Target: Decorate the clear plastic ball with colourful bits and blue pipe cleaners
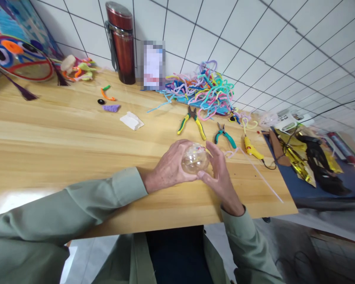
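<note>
A clear, shiny plastic ball (pixel 195 159) is held between my two hands over the front part of the wooden table. My left hand (pixel 173 163) wraps round its left side and underside. On the right, the curved fingers and thumb of my right hand (pixel 217 169) grip the other side. Small coloured bits show through the far top of the ball, too small to name. Just beyond my hands lie yellow-handled pliers (pixel 192 122) and smaller teal-handled pliers (pixel 225 136), both with handles spread. A yellow glue gun (pixel 252 149) lies to the right.
Along the tiled wall stand a red thermos (pixel 121 43), a blurred-out phone-like panel (pixel 153 66) and a heap of coloured pipe cleaners (pixel 201 90). Folded white paper (pixel 131 120) and a purple scrap (pixel 111 108) lie left. Gold foil (pixel 298 161) covers part of a blue surface at right.
</note>
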`<action>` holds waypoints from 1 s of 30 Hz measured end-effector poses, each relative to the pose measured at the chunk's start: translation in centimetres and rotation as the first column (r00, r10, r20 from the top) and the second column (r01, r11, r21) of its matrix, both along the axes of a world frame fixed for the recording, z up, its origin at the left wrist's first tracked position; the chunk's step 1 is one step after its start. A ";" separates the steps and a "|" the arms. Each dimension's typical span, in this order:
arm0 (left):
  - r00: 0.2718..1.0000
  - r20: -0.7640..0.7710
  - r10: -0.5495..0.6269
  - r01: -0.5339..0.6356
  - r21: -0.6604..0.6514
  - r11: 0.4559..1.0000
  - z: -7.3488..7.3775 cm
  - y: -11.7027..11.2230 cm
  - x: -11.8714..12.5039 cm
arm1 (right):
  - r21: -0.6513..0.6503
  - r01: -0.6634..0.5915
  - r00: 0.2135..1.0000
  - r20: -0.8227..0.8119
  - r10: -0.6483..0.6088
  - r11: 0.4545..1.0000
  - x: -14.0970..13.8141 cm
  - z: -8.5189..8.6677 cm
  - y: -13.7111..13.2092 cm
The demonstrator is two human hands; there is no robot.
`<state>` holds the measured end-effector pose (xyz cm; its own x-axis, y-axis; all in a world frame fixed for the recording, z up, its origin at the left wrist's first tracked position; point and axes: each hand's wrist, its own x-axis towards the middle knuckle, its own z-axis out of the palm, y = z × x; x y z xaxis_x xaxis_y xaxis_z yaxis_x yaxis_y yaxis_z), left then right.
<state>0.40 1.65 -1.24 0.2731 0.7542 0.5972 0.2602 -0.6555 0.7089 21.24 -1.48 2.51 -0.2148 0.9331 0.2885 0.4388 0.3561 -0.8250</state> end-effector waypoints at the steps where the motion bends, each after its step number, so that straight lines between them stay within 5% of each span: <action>1: 0.999 0.023 -0.032 0.032 -0.025 0.999 0.2 -0.1 0.0 | -0.095 -0.071 0.996 -0.063 0.065 0.993 0.4 0.1 0.3; 6: 0.992 0.057 -0.109 0.114 -0.101 0.988 0.7 -0.3 -0.2 | -0.300 -0.226 0.950 -0.279 0.141 0.927 0.8 0.5 1.6; 14: 0.994 0.030 -0.110 0.109 0.039 0.993 1.1 0.4 -1.9 | -0.112 -0.067 0.974 -0.223 0.040 0.991 1.7 -1.1 2.0; 21: 0.983 0.057 -0.175 0.177 -0.034 0.984 1.5 0.6 -2.0 | -0.073 -0.028 0.989 -0.145 0.017 0.997 1.8 -1.8 1.6; 30: 0.984 0.034 -0.177 0.174 0.074 0.982 0.9 1.1 -2.1 | -0.048 0.000 0.990 -0.144 -0.007 0.999 1.4 -1.8 1.1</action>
